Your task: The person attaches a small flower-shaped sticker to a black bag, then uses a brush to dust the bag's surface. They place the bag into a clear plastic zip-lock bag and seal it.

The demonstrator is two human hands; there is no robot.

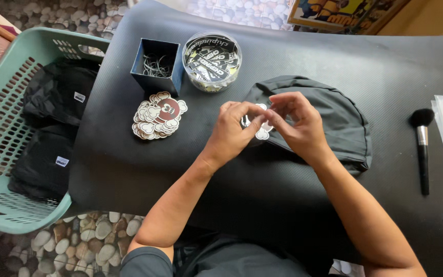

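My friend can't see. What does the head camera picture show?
Two hands, left hand and right hand, pinch a small white tag over a dark cap on a black mat. Nearby lie cartoon tags, a brush and a green basket.

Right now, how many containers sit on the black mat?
2: a square blue box at the mat's far left, and a round clear tub touching its right side. The green basket stands off the mat, to the left.
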